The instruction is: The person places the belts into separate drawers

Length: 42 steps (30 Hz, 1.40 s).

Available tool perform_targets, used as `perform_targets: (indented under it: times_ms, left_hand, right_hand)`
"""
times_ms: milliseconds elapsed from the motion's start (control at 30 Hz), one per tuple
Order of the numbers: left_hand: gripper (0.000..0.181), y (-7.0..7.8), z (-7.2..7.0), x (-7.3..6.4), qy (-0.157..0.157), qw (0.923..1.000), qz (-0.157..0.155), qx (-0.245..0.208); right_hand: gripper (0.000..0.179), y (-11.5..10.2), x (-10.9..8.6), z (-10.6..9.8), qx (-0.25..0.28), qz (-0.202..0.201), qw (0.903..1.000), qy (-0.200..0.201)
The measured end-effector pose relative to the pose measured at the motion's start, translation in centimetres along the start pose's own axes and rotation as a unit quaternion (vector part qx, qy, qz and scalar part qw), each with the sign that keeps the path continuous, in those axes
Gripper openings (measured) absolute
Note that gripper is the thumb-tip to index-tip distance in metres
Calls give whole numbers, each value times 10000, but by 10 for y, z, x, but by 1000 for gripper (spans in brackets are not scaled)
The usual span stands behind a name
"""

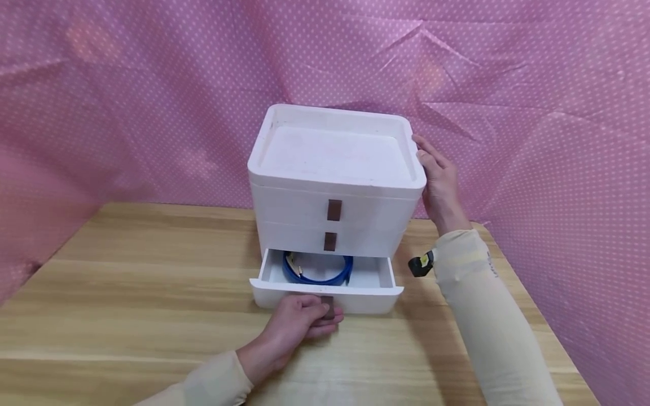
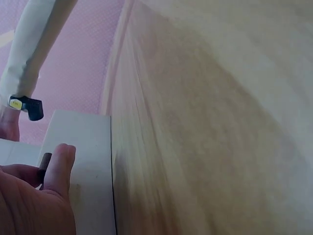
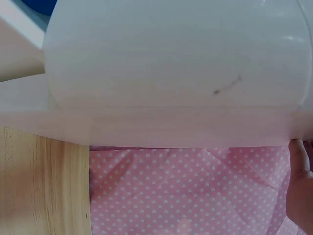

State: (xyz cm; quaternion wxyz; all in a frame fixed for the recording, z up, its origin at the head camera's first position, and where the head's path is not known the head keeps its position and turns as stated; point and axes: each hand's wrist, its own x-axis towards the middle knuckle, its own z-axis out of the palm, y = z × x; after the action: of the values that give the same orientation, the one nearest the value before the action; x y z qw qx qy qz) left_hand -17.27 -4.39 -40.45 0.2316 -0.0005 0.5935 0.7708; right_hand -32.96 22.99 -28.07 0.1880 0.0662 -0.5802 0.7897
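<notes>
A white drawer unit [image 1: 337, 152] stands on the table with its bottom drawer [image 1: 368, 303] pulled out. Inside that drawer lies a coiled blue cable [image 1: 330, 281] with metal-coloured ends. My left hand [image 1: 286, 327] pinches the brown pull tab [image 1: 328, 301] on the drawer's front; in the left wrist view the thumb and fingers of the left hand [image 2: 36, 205] close on the tab [image 2: 45, 164]. At the unit's upper right side, my right hand [image 1: 440, 183] presses against the wall with extended fingers. The right wrist view catches only part of the right hand [image 3: 301, 191].
Two upper drawers with brown tabs [image 1: 334, 210] are closed. The unit's top is a shallow, rimmed tray [image 1: 335, 179]. A wooden table [image 1: 127, 293] lies beneath, and a pink dotted cloth [image 1: 178, 101] hangs behind and at both sides.
</notes>
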Motion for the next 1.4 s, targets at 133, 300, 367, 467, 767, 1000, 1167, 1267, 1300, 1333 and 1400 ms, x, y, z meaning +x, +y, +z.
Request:
perform_targets:
  times_ms: [133, 300, 367, 467, 767, 1000, 1167, 1267, 1300, 1333, 1400]
  left_hand:
    - [12, 2, 0, 4, 45, 10000, 22, -15]
    - [13, 2, 1, 6, 57, 10000, 21, -72]
    - [14, 2, 2, 6, 35, 10000, 49, -78]
    - [13, 2, 3, 8, -5, 9999, 71, -108]
    - [15, 1, 4, 9, 59, 10000, -11, -73]
    - [11, 2, 4, 10, 73, 9999, 49, -82]
    - [12, 5, 3, 11, 31, 9999, 11, -141]
    - [12, 6, 2, 13, 42, 9999, -37, -126]
    - [12, 7, 1, 13, 54, 9999, -65, -98]
    - [12, 8, 1, 13, 62, 9999, -85, -87]
    - [12, 8, 1, 13, 52, 9999, -100, -55]
  right_hand:
    - [34, -1, 0, -1, -21, 51, 10000, 36]
    - [34, -1, 0, -3, 5, 51, 10000, 59]
    - [34, -1, 1, -4, 4, 52, 10000, 75]
    - [34, -2, 0, -5, -37, 66, 9999, 96]
    - [35, -2, -2, -8, -93, 170, 9998, 57]
    - [34, 0, -1, -7, -105, 176, 9998, 47]
    - [35, -2, 0, -7, -89, 173, 9998, 48]
    - [35, -3, 0, -4, -102, 170, 9998, 7]
    - [35, -3, 0, -3, -108, 170, 9998, -13]
    - [35, -3, 0, -3, -105, 178, 9998, -21]
    - [35, -4, 0, -2, -103, 196, 9997, -36]
